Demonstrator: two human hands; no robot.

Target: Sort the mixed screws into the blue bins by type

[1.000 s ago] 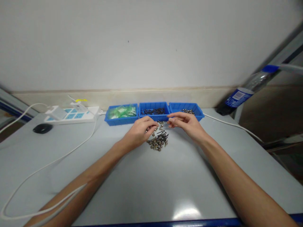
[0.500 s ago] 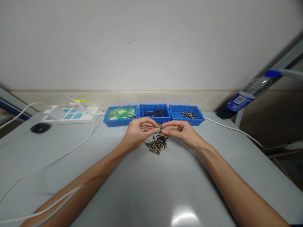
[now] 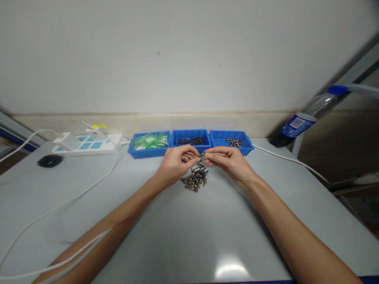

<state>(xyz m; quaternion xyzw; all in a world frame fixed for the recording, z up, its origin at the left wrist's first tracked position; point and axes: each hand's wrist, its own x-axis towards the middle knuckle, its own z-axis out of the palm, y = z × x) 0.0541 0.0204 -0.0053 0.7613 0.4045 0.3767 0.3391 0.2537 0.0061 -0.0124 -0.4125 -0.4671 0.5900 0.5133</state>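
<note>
Above a loose pile of mixed dark and silvery screws (image 3: 195, 178), my two hands almost meet at the fingertips. My left hand (image 3: 179, 161) is curled round some screws, partly hidden by its fingers. Thumb and forefinger of my right hand (image 3: 227, 161) pinch a small screw between the hands. Behind them stand three blue bins in a row: the left bin (image 3: 149, 153) holds green and clear plastic packets, the middle bin (image 3: 204, 149) dark screws, and the right bin (image 3: 247, 150) silvery screws.
On the left lie a white power strip (image 3: 115, 149) with plugs, a black mouse (image 3: 49, 160) and white cables, one crossing my left forearm. A dark drink bottle (image 3: 299, 123) leans at the back right. The wall rises right behind the bins.
My right fingers have closed into a tighter pinch and lifted slightly, uncovering more of the pile. My left hand has curled more. The whole view has shifted a little.
</note>
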